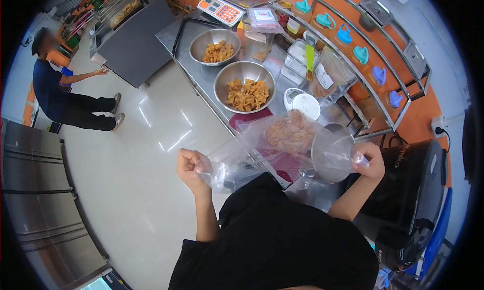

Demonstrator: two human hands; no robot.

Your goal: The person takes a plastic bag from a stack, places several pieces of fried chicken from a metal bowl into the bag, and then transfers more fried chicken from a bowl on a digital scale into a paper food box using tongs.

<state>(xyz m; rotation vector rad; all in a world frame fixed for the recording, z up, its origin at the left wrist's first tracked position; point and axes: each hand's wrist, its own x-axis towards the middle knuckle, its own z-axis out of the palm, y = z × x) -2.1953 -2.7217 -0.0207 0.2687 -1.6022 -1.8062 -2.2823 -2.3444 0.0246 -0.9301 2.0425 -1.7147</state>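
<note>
My left hand [193, 167] and my right hand [368, 161] each grip one side of a clear plastic bag [249, 138], which is stretched between them. Inside or beneath the bag show several pieces of brown fried food [293, 133]; which of the two I cannot tell. Beneath it lie a dark pink cloth or sheet [283, 163] and a steel bowl [332, 154] near my right hand. Two steel bowls with brown fried pieces, a nearer one [221, 99] and a farther one [194, 49], stand beyond the bag. A small white round kitchen scale [306, 105] sits close to the bag.
A larger digital scale [221, 10] stands at the steel table's [206, 82] far end. Stacked plastic containers [295, 61] bear a green-handled tool [310, 61]. A metal rack [363, 36] holds lidded bottles at right, above a black appliance [404, 184]. A person [56, 78] stands by a grey counter [132, 44].
</note>
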